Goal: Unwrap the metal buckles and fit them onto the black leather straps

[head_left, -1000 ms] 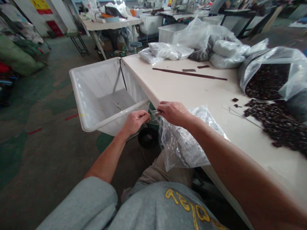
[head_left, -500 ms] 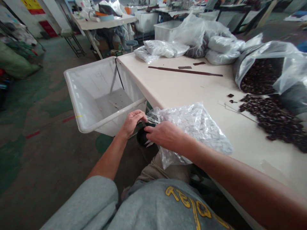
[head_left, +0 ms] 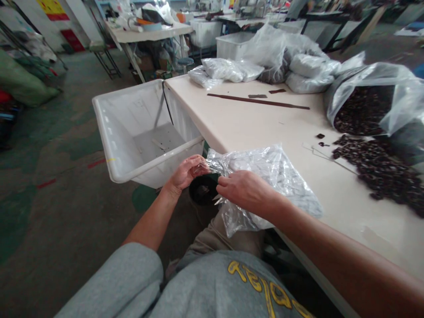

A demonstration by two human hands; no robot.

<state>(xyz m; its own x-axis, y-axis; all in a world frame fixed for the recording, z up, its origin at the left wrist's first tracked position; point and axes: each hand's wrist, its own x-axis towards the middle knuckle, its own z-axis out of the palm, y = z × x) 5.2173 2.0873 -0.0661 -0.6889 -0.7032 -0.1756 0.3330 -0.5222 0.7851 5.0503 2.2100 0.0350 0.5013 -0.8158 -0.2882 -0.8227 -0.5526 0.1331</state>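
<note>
A clear plastic bag (head_left: 271, 176) lies over the near edge of the table, its gathered left end between my hands. My left hand (head_left: 189, 172) is closed on that gathered end. Beneath it hangs a dark roll (head_left: 202, 189), seemingly tape, with a dark strip stretching toward my right hand (head_left: 241, 189). The fingers of my right hand are pinched at the strip's end. Pale pointed blades, perhaps small scissors (head_left: 217, 200), stick out below these fingers.
A white bin (head_left: 149, 170) stands left of the table (head_left: 232, 121). Dark small parts (head_left: 384, 168) are heaped at the right by an open bag (head_left: 364, 106). Filled bags (head_left: 232, 70) and a long brown strip (head_left: 258, 101) lie farther back.
My right hand has moved right, away from my left hand, and a dark strip now spans between them. The roll shows more fully under my left hand. The view has shifted slightly.
</note>
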